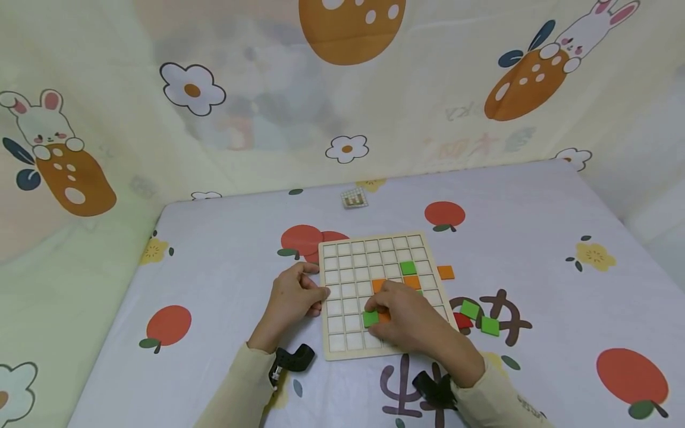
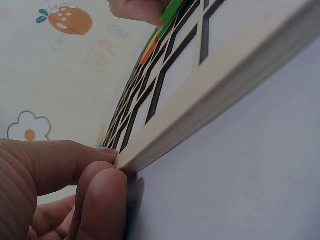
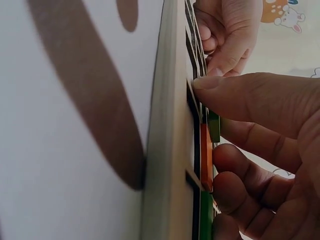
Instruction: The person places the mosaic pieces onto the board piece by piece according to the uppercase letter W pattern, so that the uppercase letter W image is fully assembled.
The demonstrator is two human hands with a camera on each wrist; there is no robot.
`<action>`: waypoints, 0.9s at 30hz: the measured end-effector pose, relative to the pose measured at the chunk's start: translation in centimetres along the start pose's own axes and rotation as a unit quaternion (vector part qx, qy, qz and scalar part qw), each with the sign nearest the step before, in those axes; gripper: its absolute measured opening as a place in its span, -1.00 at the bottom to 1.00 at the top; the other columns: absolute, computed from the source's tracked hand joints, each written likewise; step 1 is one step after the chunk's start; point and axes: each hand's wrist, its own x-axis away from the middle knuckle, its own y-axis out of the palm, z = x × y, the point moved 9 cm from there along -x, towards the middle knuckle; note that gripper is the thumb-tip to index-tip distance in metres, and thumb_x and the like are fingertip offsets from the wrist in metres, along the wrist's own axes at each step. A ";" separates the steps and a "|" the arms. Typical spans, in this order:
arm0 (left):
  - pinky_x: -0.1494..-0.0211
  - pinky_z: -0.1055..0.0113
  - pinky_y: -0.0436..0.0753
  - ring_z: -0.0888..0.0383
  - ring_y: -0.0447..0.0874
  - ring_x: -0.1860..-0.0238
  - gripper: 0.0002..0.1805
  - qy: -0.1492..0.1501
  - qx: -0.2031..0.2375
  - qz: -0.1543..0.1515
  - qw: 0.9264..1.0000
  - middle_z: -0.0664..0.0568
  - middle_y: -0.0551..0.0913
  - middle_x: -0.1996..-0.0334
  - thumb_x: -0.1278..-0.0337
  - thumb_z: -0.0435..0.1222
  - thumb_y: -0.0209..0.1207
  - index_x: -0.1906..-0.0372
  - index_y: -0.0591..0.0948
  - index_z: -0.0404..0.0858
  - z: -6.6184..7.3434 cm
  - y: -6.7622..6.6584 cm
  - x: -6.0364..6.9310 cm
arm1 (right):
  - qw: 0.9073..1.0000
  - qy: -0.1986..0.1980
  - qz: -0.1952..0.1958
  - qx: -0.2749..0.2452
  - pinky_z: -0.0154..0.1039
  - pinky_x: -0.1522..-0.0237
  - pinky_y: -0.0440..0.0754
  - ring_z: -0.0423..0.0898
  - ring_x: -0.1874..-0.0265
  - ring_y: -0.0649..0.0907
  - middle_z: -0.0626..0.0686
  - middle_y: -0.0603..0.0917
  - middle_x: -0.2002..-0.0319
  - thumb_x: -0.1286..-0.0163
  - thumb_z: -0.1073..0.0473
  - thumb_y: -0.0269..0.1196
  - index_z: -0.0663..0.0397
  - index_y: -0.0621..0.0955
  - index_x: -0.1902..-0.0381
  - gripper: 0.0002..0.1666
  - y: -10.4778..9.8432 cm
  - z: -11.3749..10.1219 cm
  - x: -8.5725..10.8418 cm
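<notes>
A pale wooden grid board (image 1: 364,355) lies on the table, with several orange and green square tiles in its cells. My left hand (image 1: 296,294) holds the board's left edge; in the left wrist view its thumb (image 2: 105,197) and forefinger meet at the wooden rim (image 2: 190,105). Over the lower middle of the board, my right hand (image 1: 409,315) pinches a green tile (image 1: 370,319) between thumb and forefinger. An orange tile (image 1: 384,317) sits beside that one, partly covered by the hand. The right wrist view shows the green tile (image 3: 214,127) slightly raised from the orange tile (image 3: 206,157).
Right of the board lie loose tiles: an orange one (image 1: 446,272), two green ones, the nearer a green tile (image 1: 489,326), and a red piece (image 1: 462,321). A small gridded item (image 1: 354,198) lies behind the board. A printed cloth covers the table (image 1: 225,285).
</notes>
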 end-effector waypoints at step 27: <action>0.54 0.37 0.70 0.19 0.63 0.67 -0.51 0.000 0.003 0.000 1.000 -0.07 0.62 0.45 -0.14 -0.46 0.42 -0.18 0.57 -0.35 -0.3 0.1 -0.1 | 1.000 -0.006 -0.002 0.008 -0.31 0.40 0.41 -0.17 0.39 0.43 -0.13 0.49 0.37 -0.13 0.24 0.54 0.06 0.81 0.11 -0.68 0.2 0.1 0.1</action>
